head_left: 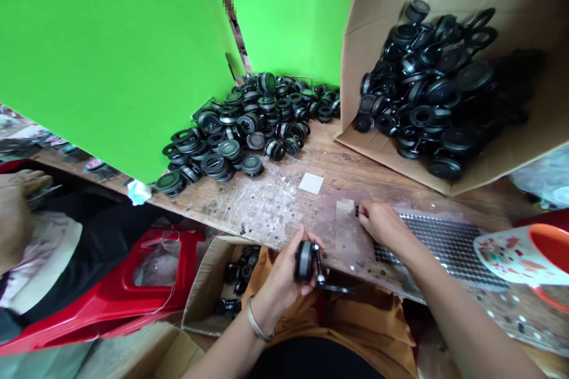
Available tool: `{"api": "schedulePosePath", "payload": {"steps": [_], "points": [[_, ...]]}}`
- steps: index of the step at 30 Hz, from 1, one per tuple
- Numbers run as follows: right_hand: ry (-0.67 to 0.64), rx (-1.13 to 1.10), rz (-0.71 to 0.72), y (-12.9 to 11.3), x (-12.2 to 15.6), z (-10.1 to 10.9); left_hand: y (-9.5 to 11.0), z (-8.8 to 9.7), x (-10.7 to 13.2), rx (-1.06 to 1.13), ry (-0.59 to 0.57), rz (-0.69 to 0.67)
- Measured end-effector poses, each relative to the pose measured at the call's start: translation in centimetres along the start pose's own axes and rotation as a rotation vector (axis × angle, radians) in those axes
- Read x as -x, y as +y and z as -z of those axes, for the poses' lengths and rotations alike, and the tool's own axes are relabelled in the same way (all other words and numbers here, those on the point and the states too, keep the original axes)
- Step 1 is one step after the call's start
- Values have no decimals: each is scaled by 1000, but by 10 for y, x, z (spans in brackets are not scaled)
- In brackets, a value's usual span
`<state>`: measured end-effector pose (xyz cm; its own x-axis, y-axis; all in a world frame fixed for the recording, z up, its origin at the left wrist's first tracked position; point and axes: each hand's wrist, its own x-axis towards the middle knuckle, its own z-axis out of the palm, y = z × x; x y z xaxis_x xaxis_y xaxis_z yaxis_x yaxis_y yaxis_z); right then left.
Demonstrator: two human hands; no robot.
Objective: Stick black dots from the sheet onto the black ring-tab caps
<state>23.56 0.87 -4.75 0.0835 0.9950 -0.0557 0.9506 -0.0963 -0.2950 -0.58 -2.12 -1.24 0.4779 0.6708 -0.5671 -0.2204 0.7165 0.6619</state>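
My left hand (pixel 284 275) is closed around a round black part with a metal rim (pixel 306 260), held at the near edge of the worn wooden table (pixel 267 201). My right hand (pixel 384 225) rests on the table with its fingertips pinched on something tiny and black at the left end of a perforated metal sheet (pixel 444 243). A heap of similar round black parts (pixel 249 124) lies farther back on the table.
A tilted cardboard box (pixel 355 41) at the right holds several black parts. A small white square (pixel 311 183) lies mid-table. A cup with an orange rim (pixel 524 254) stands at the right. Another box (pixel 204 284) and a red stool (pixel 124 290) sit below. Another person's hand (pixel 15 207) is at far left.
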Motion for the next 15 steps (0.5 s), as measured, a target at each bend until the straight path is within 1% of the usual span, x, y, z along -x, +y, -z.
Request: {"api": "schedulePosePath", "payload": {"steps": [2,4,5,7,8,9,11,13,15], "points": [[26,26,-3,-4,4,-1,1,-3,2,-14,34,-3],[82,26,5,-13,12,1,2,-4,3,-25,63,-18],[120,-21,26,-19,17,3,2,-5,3,-32,69,-27],[151,-249,109,-35,31,8,1,-5,3,-49,70,-47],[123,-411,158,-44,38,11,0,-5,2,-57,69,-54],[66,-577,200,-53,45,15,-2,-5,2,-63,73,-62],[-69,-821,232,-69,55,20,-5,-4,0,-79,85,-78],[-129,-925,210,-80,60,22,-8,-4,-2,-100,99,-104],[-127,-947,181,-85,62,23,-10,-5,-2,-125,113,-133]]}}
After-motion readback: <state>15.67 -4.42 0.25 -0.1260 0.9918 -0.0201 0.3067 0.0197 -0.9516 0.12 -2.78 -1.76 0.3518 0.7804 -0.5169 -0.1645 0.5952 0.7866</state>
